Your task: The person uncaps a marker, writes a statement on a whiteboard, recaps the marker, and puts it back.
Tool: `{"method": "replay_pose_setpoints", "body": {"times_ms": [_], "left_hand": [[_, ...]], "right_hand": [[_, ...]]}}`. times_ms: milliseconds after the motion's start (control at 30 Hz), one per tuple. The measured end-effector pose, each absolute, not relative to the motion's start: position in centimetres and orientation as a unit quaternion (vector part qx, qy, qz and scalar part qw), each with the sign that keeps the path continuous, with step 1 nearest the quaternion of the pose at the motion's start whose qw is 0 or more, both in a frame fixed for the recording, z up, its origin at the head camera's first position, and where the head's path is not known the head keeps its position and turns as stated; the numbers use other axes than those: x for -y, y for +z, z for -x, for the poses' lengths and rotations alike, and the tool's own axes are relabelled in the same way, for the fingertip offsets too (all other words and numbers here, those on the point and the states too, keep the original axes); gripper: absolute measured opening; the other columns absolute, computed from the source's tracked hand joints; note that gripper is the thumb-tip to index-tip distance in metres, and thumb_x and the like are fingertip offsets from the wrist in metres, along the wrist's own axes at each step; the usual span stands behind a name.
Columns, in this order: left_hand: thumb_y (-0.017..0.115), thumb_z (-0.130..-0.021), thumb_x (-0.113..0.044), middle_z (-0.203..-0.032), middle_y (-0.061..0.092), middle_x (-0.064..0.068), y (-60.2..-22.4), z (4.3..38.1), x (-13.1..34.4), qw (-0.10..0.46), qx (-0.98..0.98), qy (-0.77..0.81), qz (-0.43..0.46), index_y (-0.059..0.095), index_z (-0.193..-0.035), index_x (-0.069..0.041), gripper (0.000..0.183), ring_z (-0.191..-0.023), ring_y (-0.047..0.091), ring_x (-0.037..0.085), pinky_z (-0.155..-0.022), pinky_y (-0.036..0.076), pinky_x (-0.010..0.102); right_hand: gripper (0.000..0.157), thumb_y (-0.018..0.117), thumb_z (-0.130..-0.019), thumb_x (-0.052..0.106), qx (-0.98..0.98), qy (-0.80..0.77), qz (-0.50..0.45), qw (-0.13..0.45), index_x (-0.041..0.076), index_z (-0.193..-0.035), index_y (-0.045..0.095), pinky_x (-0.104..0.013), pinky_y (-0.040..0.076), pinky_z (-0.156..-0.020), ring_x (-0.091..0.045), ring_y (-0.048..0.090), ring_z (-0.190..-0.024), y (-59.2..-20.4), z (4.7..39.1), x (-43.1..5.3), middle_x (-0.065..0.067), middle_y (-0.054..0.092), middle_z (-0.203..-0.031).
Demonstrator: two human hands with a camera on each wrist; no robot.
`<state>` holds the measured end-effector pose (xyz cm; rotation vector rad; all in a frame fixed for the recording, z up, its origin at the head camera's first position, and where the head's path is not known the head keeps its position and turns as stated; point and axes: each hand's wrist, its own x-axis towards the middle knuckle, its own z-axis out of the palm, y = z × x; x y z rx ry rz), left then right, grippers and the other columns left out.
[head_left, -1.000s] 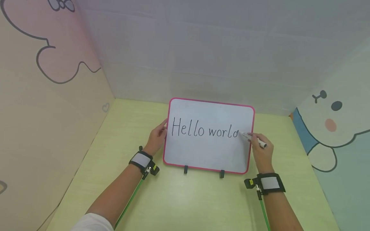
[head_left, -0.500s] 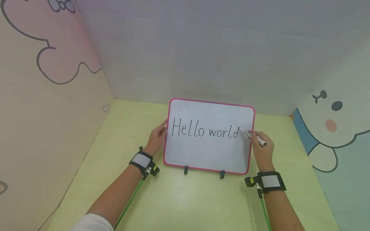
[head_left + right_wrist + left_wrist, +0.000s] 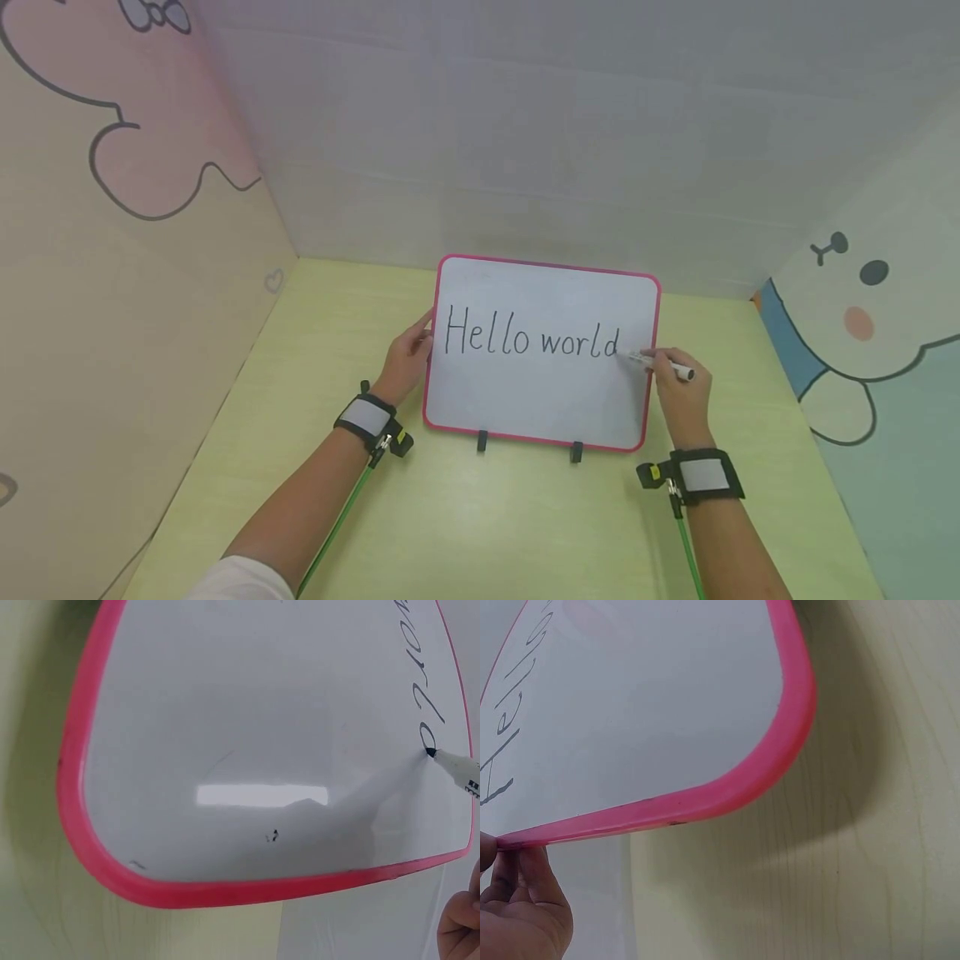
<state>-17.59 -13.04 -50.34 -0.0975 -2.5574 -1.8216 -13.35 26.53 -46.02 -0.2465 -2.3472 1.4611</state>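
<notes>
A small whiteboard point(image 3: 536, 400) with a pink frame leans back on two black feet point(image 3: 577, 452). Black handwriting across it reads "Hello world". My left hand point(image 3: 406, 360) pinches the board's left edge; in the left wrist view the thumb lies on the front side and the fingers point(image 3: 536, 877) behind the pink rim. A white marker point(image 3: 660, 364) with a black tip is held by my right hand point(image 3: 684, 392) at the board's right edge. In the right wrist view the marker's tip point(image 3: 430, 752) meets the last letter, and most of that hand is out of frame.
The board stands on a pale yellow wood-grain table point(image 3: 480, 533), in front of a plain whitish back wall point(image 3: 525, 142). Side walls carry cartoon drawings. Each wrist wears a black strap point(image 3: 366, 417) with a small camera and a green cable point(image 3: 337, 525).
The last letter has gone from a round shape to a "d" with an upright stroke. The marker tip rose to that stroke's top, then came down to its foot. My left hand stays put.
</notes>
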Motion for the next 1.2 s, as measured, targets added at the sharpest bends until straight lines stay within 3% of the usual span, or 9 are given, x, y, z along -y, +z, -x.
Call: {"method": "replay_pose_setpoints", "body": {"times_ms": [1200], "left_hand": [[0.042,-0.098,-0.012,-0.112,0.056,0.007,-50.3,17.52,13.02,0.002,0.812,-0.583,0.026,0.035,-0.145,-0.028,0.05,-0.096,0.053,0.018,-0.085,0.047,0.035]], "right_hand": [[0.029,0.049,-0.092,0.024,0.843,0.487,0.118,0.197,0.006,-0.089,0.072,-0.022,0.028,-0.04,-0.014,0.038,-0.05,-46.11,13.15,-27.13,-0.016,0.061,-0.08]]}}
